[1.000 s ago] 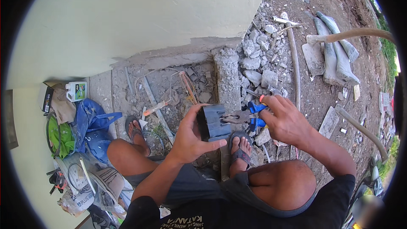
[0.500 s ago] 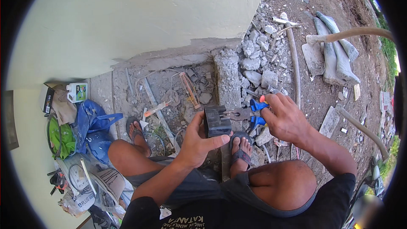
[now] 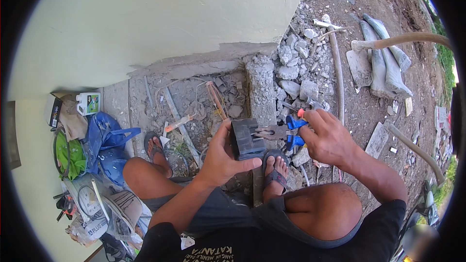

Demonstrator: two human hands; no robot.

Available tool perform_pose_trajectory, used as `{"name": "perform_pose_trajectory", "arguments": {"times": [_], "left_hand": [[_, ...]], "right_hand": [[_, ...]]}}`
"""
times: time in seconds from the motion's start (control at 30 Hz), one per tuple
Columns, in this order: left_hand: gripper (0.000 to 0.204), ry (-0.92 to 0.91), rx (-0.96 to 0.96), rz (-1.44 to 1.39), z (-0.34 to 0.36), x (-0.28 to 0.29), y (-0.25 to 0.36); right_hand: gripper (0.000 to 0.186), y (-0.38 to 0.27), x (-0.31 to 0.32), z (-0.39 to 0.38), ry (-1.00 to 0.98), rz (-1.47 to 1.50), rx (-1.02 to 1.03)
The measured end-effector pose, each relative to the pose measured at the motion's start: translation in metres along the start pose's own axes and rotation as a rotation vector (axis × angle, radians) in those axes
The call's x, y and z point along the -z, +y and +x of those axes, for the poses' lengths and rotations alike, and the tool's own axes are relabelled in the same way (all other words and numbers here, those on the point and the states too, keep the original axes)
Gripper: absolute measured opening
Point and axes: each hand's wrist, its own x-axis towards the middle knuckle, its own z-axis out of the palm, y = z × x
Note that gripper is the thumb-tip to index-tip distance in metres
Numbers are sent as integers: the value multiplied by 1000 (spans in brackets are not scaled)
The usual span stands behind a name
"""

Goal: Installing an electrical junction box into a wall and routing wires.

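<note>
Left hand (image 3: 218,161) is pinching black box (image 3: 245,141) by its edges; right hand (image 3: 326,135) is gripping blue-handled pliers (image 3: 274,132); box is sitting between both hands, pliers' tips meeting its right side

Pliers (image 3: 276,133): handle ends hidden by right hand (image 3: 327,137); lower-right object (image 3: 421,242) blurred.
</note>
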Motion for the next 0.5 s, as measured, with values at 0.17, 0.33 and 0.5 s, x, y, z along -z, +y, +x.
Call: {"name": "perform_pose_trajectory", "arguments": {"times": [0.17, 0.33, 0.5], "left_hand": [[90, 27, -16, -32, -2, -2, -11], [92, -146, -603, 795, 7, 21, 14], [93, -210, -396, 589, 4, 18, 17]], "right_hand": [[14, -1, -2, -3, -19, -1, -1], [16, 1, 9, -6, -123, 79, 26], [17, 2, 11, -6, -61, 86, 74]]}}
